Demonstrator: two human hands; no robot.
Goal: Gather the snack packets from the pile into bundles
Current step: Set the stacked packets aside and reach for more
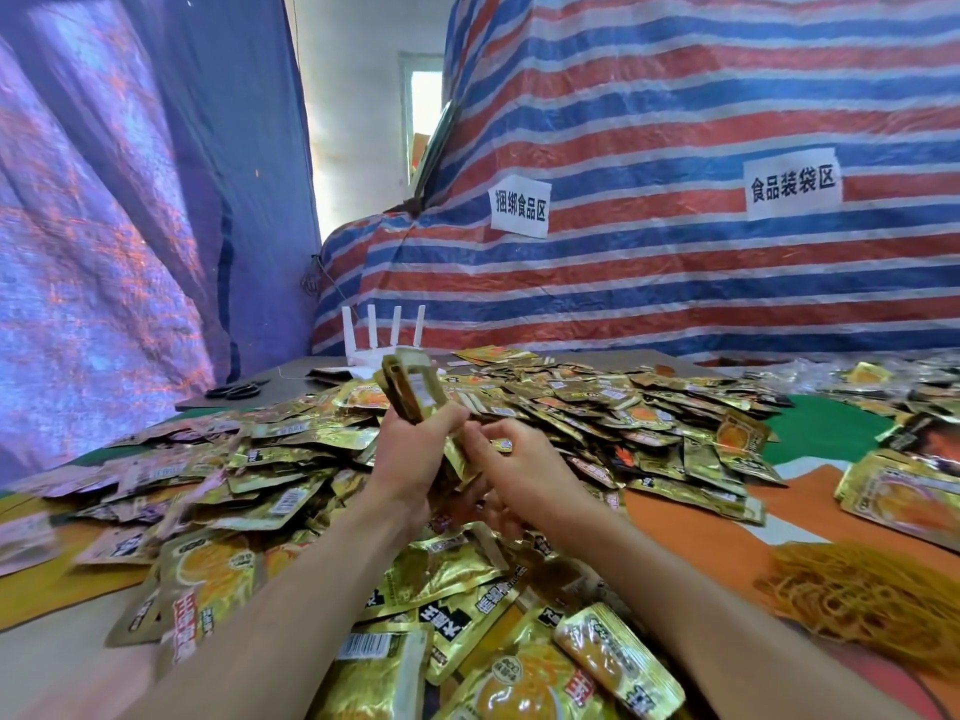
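Head view: two hands holding one bundle above the pile

The left hand [415, 452] is gripping a bundle [409, 386] of gold packets, fingers curled round its lower half. The bundle is standing on end, tilting slightly left, raised over the pile [571, 407]. The right hand [517, 459] is meeting it from the right, its thumb and forefinger pinching the bundle's lower edge (just what lies between the fingertips is too small to tell) while the other fingers are curling underneath. The pile is spreading across the table [696, 532] from the far left to the near edge, packets lying flat and overlapping. A heap of yellow bands [872, 600] is lying near the right forearm, apart from the pile. Scissors [234, 391] and a white router [384, 337] are sitting at the table's far left end. Behind, a striped tarp [675, 283] is hanging with two paper signs [519, 205] on it.
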